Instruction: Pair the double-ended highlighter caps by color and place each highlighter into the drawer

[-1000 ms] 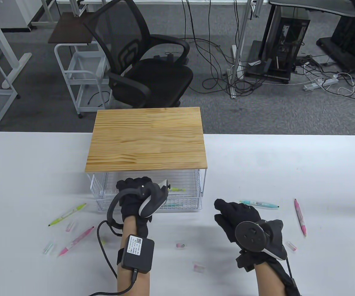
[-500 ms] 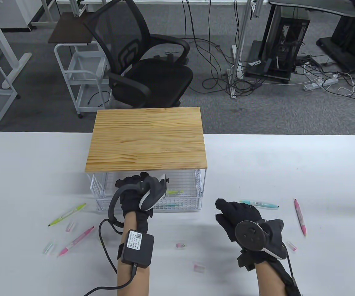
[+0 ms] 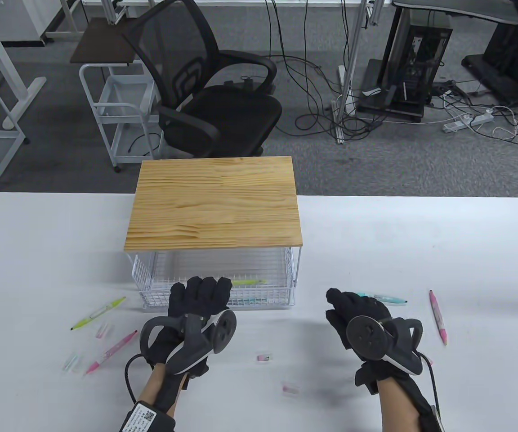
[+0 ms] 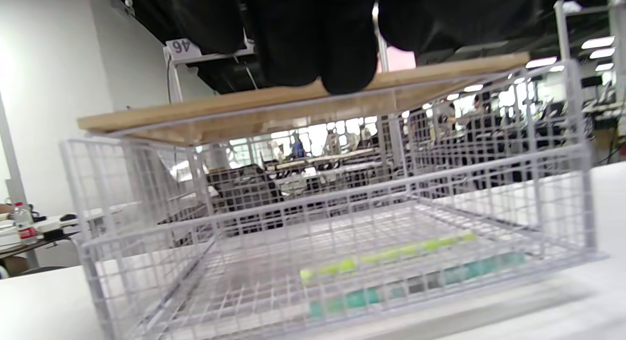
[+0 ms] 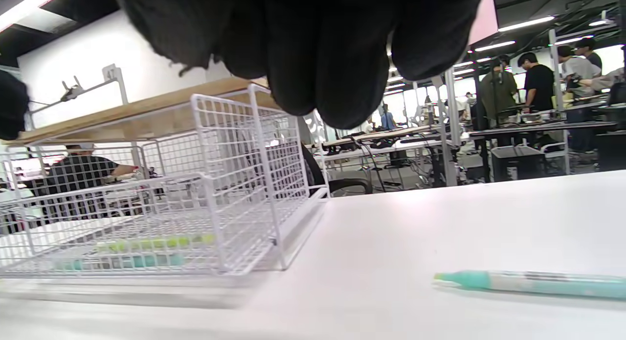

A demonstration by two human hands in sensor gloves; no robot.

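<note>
Lying capped, green highlighter in drawer.

drawer: white wire mesh | board: pale striped pine | inside drawer: lime-green highlighter, teal highlighter | gloves: black, left hand, right hand | beyond right fingertips: mint highlighter | table: white
</note>
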